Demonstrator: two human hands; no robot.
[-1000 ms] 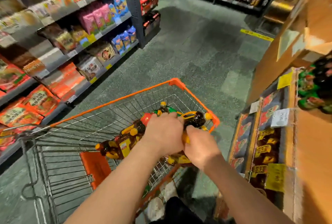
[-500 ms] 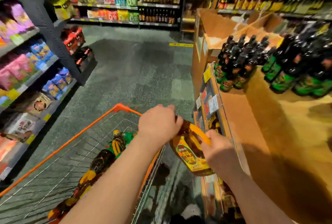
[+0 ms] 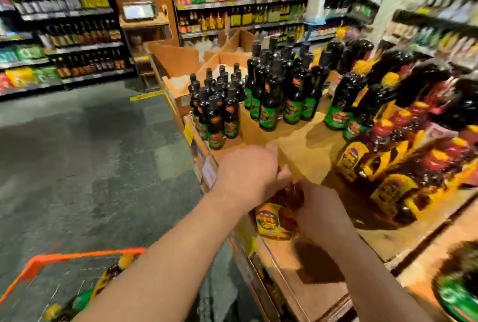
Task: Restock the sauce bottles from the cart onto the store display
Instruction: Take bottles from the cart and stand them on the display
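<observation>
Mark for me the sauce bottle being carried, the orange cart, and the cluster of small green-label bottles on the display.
sauce bottle (image 3: 271,221), head view, on its yellow label.
orange cart (image 3: 64,257), head view, on its orange top rim.
small green-label bottles (image 3: 216,114), head view, on a front bottle's dark body.

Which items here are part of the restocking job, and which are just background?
Job:
- sauce bottle, gripped by left hand and right hand
- orange cart with bottles left inside
- wooden display

Background:
- green-label bottles
- yellow-label jugs
- wall shelves
- cardboard box
</observation>
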